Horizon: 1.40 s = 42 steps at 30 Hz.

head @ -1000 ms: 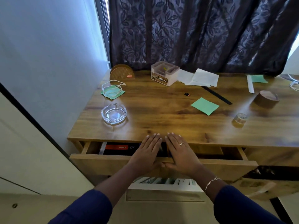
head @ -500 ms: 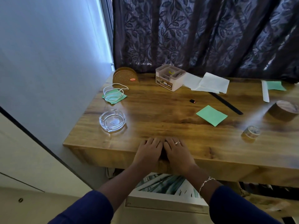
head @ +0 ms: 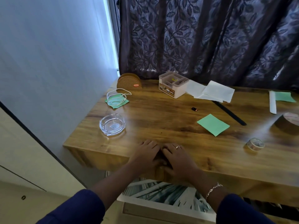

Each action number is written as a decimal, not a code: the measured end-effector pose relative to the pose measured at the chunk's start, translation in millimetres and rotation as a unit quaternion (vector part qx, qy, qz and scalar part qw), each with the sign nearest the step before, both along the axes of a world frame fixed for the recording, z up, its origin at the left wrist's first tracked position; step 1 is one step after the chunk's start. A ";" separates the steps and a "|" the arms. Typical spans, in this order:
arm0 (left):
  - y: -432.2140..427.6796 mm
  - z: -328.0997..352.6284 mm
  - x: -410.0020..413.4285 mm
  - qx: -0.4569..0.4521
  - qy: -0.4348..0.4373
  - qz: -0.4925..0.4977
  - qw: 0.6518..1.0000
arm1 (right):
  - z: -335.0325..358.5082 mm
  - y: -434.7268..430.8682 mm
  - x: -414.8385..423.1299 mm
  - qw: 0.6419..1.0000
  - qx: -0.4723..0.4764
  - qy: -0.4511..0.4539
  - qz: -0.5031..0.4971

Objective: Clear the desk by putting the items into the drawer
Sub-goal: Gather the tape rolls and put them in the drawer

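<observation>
The wooden desk (head: 161, 117) carries a glass ashtray (head: 112, 125), a green face mask (head: 117, 98), a brown wooden holder (head: 129, 81), a plastic box (head: 174, 84), white papers (head: 215, 92), a green sticky note (head: 213, 124), a small black item (head: 194, 109), a black strip (head: 229, 113), a small tape roll (head: 255, 144) and a brown tape roll (head: 288, 122). The drawer front (head: 105, 159) sits flush under the desk top. My left hand (head: 145, 155) and right hand (head: 178, 159) lie side by side, flat against the front edge, holding nothing.
A white strip (head: 272, 102) and another green note (head: 284, 96) lie at the far right. A dark leaf-patterned curtain (head: 202, 38) hangs behind the desk, a wall (head: 48, 62) stands on the left. A white box with striped contents (head: 161, 194) sits below my arms.
The drawer, open a second ago with a dark item inside, has been pushed in by both hands and now sits shut. My view has shifted left and closer.
</observation>
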<state>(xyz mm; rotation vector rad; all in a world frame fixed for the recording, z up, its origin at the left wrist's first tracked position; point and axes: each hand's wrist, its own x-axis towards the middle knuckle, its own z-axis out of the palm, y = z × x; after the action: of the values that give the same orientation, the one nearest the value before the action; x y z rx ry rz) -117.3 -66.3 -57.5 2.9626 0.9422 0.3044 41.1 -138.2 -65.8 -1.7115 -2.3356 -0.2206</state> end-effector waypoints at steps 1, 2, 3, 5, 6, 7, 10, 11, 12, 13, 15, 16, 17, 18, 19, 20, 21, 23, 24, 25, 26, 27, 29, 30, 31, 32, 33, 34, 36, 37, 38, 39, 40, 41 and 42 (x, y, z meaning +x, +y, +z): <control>-1.0 6.4 4.5 -0.019 0.008 0.008 1.000 | 2.7 -0.2 4.9 1.000 -0.013 0.007 0.012; -1.8 9.4 8.8 -0.030 0.024 0.019 0.999 | 4.7 -0.8 9.2 0.999 -0.025 0.013 0.019; -2.8 10.5 13.6 -0.030 0.035 0.026 0.999 | 6.8 -1.9 13.1 0.999 -0.030 0.018 0.017; -6.2 11.6 24.2 -0.048 0.031 0.038 0.998 | 9.9 -6.1 20.3 0.999 -0.031 0.035 -0.012; -7.3 11.6 30.9 -0.061 0.023 0.041 0.997 | 11.7 -8.4 24.6 0.998 -0.030 0.042 -0.028; -8.5 12.5 37.7 -0.071 0.017 0.041 0.996 | 13.1 -10.3 29.2 0.998 -0.025 0.046 -0.042; -7.1 14.7 58.4 -0.101 0.017 0.038 0.994 | 13.7 -14.7 46.1 0.993 -0.051 0.069 -0.082; -6.3 15.8 66.0 -0.109 0.010 0.035 0.993 | 13.2 -15.9 51.5 0.992 -0.051 0.075 -0.092; -5.3 16.6 72.5 -0.117 0.000 0.031 0.993 | 12.5 -16.8 56.9 0.991 -0.048 0.078 -0.102; -3.7 17.6 78.7 -0.124 -0.008 0.027 0.992 | 11.9 -17.3 62.2 0.989 -0.043 0.079 -0.114; 0.0 17.9 88.7 -0.132 -0.007 0.019 0.991 | 10.9 -18.0 72.0 0.987 -0.028 0.082 -0.135; 2.8 18.1 93.5 -0.134 -0.005 0.016 0.991 | 11.8 -16.9 76.3 0.986 -0.023 0.081 -0.141; 5.7 17.8 98.0 -0.133 -0.003 0.014 0.991 | 12.3 -15.5 80.6 0.986 -0.017 0.076 -0.144; 10.6 17.7 102.4 -0.131 -0.003 0.010 0.991 | 13.7 -12.1 85.1 0.987 -0.007 0.068 -0.148; 16.0 18.6 106.8 -0.135 -0.006 0.007 0.991 | 16.0 -7.1 89.7 0.986 0.002 0.062 -0.154; 21.6 19.5 110.7 -0.142 -0.010 0.005 0.990 | 18.0 -2.0 94.1 0.985 0.007 0.061 -0.161; 28.9 21.0 115.1 -0.147 -0.015 0.005 0.989 | 19.8 5.3 99.6 0.983 0.009 0.069 -0.168; 44.1 24.6 122.2 -0.154 -0.019 0.009 0.988 | 22.3 22.9 111.6 0.978 0.005 0.089 -0.188; 52.0 25.8 125.2 -0.150 -0.016 0.012 0.988 | 24.9 32.6 117.5 0.976 0.002 0.091 -0.199; 59.1 26.1 127.2 -0.143 -0.011 0.014 0.990 | 27.8 41.9 122.3 0.974 -0.004 0.092 -0.209; 66.9 26.2 129.1 -0.139 -0.006 0.018 0.990 | 32.6 52.1 126.5 0.971 -0.008 0.092 -0.220; 73.8 26.5 130.3 -0.138 -0.002 0.020 0.990 | 37.1 62.3 130.8 0.968 -0.016 0.093 -0.231; 86.2 27.2 131.8 -0.145 0.001 0.022 0.989 | 44.8 82.4 138.8 0.965 -0.027 0.088 -0.246; 90.7 27.3 132.3 -0.149 0.001 0.021 0.989 | 47.2 91.3 141.8 0.963 -0.034 0.092 -0.250; 95.0 27.1 132.5 -0.152 0.001 0.020 0.988 | 47.4 100.7 145.1 0.962 -0.038 0.098 -0.253; 98.4 26.6 132.6 -0.156 0.001 0.021 0.987 | 45.6 109.4 148.5 0.960 -0.042 0.100 -0.256; 101.0 25.5 132.3 -0.162 0.000 0.021 0.987 | 43.0 117.3 151.4 0.959 -0.050 0.099 -0.261; 103.2 24.2 132.0 -0.168 0.000 0.022 0.986 | 39.7 124.6 153.9 0.958 -0.061 0.097 -0.264; 105.7 23.0 130.4 -0.172 -0.002 0.021 0.985 | 33.3 136.9 157.3 0.957 -0.088 0.088 -0.263; 106.6 22.7 129.4 -0.172 -0.005 0.021 0.985 | 30.4 142.4 158.3 0.957 -0.100 0.078 -0.260; 107.3 21.9 127.8 -0.172 -0.007 0.022 0.985 | 27.7 146.6 158.7 0.958 -0.110 0.065 -0.259; 107.4 21.2 126.0 -0.173 -0.010 0.023 0.985 | 25.0 149.4 158.7 0.957 -0.114 0.054 -0.260; 107.3 20.3 124.3 -0.172 -0.014 0.023 0.985 | 22.3 151.1 158.9 0.957 -0.112 0.044 -0.263; 107.0 18.7 122.3 -0.171 -0.018 0.023 0.985 | 19.5 152.0 158.5 0.957 -0.109 0.036 -0.267; 106.5 17.1 120.7 -0.170 -0.020 0.024 0.985 | 17.8 151.9 158.3 0.956 -0.104 0.029 -0.271</control>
<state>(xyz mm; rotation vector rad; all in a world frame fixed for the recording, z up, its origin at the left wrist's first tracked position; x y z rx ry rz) 3.3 40.2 -40.4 2.6184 0.9521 0.1797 199.4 13.7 -48.0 -2.4012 -1.8502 -0.0149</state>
